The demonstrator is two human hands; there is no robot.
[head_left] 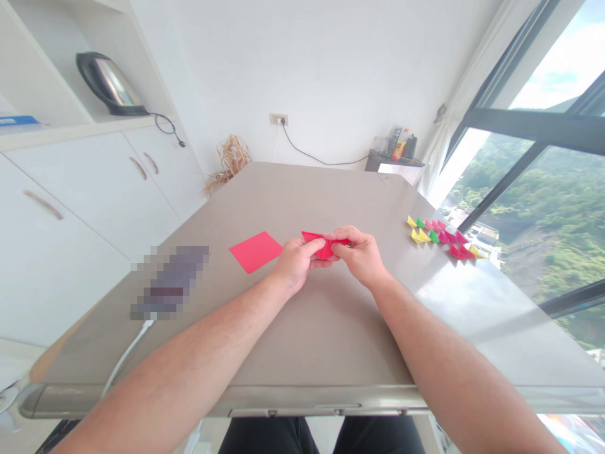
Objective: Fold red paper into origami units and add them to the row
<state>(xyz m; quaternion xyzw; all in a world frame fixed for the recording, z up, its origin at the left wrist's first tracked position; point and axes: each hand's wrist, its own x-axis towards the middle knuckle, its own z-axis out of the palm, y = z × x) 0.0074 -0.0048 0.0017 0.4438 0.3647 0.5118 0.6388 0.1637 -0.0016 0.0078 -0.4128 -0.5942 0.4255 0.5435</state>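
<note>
A folded piece of red paper is held just above the table, between both of my hands. My left hand is closed on its left side, with the thumb pressed along the front. On the other side, my right hand pinches the paper between thumb and fingers. The fingers hide parts of the folds. Left of my hands, a flat square sheet of red paper lies on the table. Several small folded paper boats in yellow, green, pink and red stand in rows at the right.
A blurred dark object with a white cable lies at the table's left. An electric kettle sits on the shelf. A small cabinet with bottles stands beyond the far edge, and a window borders the right side.
</note>
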